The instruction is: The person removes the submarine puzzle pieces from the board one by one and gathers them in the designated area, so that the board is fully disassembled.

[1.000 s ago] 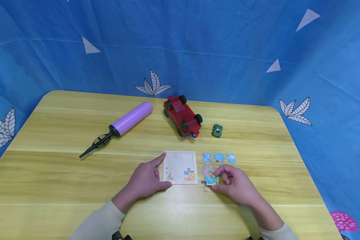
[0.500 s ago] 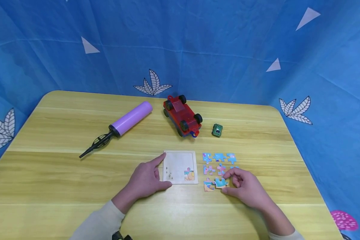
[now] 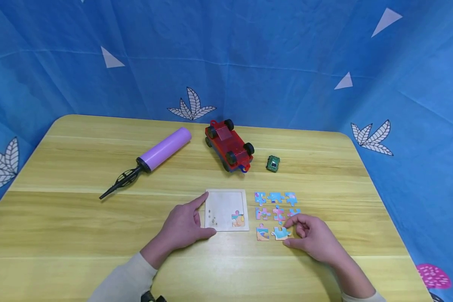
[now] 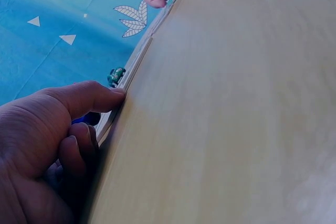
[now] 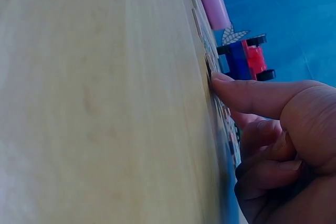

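Observation:
In the head view my left hand (image 3: 185, 224) grips the left side of a pale square puzzle board (image 3: 226, 201), thumb at its lower edge and index finger at its upper left corner. A single puzzle piece (image 3: 238, 220) sits in the board's lower right corner. To the right, my right hand (image 3: 312, 235) pinches a blue-and-sand puzzle piece (image 3: 281, 233) by its right side, low at the table. The right wrist view shows the right thumb (image 5: 247, 94) against that piece's edge. Left of it lies another sand-coloured puzzle piece (image 3: 262, 233).
Several blue and pink puzzle pieces (image 3: 276, 197) lie in rows above the right hand. Farther back are a red toy car (image 3: 230, 144) with its wheels up, a small green toy car (image 3: 273, 163) and a purple balloon pump (image 3: 166, 149). A blue cloth (image 3: 287, 63) hangs behind the table.
My right hand has moved right with the pinched puzzle piece and lowered it beside the sand-coloured one, which it had overlapped. My left hand has stayed on the board.

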`<action>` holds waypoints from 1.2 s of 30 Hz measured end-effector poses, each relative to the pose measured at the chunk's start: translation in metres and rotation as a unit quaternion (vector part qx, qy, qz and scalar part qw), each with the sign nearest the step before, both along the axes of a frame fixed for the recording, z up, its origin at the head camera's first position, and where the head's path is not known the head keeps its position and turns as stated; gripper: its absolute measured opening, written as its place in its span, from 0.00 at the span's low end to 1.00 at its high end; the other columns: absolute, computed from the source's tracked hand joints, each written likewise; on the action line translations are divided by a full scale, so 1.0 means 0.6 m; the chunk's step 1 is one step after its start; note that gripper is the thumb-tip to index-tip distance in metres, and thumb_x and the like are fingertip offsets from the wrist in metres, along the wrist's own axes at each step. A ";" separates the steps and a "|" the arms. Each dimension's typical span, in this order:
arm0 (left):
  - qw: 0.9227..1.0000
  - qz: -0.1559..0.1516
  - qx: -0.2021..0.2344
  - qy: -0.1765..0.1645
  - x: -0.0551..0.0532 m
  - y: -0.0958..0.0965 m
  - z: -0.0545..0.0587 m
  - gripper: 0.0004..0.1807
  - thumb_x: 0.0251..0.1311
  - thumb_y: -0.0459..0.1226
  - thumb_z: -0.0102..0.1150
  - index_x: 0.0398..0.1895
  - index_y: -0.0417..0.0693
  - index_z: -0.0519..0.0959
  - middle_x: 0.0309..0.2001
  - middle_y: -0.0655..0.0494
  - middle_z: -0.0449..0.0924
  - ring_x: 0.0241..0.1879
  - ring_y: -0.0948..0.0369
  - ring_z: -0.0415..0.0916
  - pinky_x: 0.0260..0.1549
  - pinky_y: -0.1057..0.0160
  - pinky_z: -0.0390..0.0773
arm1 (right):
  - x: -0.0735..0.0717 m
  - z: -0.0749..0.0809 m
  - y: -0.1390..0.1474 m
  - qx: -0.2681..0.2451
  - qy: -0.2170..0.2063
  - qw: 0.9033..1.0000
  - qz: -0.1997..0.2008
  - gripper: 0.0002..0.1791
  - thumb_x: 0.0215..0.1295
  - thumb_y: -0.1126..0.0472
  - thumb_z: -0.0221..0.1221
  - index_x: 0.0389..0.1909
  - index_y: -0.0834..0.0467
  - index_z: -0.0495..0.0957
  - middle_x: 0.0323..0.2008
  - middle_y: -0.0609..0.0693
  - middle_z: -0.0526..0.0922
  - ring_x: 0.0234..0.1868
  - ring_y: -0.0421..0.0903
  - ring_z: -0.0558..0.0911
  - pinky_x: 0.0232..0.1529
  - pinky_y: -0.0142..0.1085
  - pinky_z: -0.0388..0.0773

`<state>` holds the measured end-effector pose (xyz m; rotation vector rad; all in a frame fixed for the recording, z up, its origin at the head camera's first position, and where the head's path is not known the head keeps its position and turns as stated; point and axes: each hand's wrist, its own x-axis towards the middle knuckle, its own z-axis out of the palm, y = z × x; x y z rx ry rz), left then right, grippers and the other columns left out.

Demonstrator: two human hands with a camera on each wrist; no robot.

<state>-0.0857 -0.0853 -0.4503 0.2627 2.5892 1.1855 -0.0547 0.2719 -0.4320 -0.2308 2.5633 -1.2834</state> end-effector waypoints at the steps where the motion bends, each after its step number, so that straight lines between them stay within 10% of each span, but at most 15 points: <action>1: 1.000 0.000 0.000 0.000 0.000 0.000 0.000 0.56 0.41 0.47 0.82 0.76 0.47 0.63 0.18 0.61 0.72 0.17 0.63 0.67 0.21 0.61 0.68 | 0.000 0.000 0.001 0.002 -0.001 1.000 0.001 0.18 0.48 0.65 0.77 0.39 0.59 0.80 0.20 0.44 0.64 0.20 0.37 0.63 0.29 0.33 0.65; 36: 1.000 -0.003 0.004 0.001 -0.001 -0.001 0.001 0.56 0.41 0.48 0.81 0.76 0.47 0.63 0.18 0.61 0.72 0.17 0.63 0.68 0.20 0.61 0.68 | -0.060 0.003 -0.147 0.010 0.023 0.998 0.052 0.17 0.52 0.63 0.76 0.42 0.54 0.81 0.16 0.42 0.64 0.14 0.37 0.68 0.29 0.35 0.68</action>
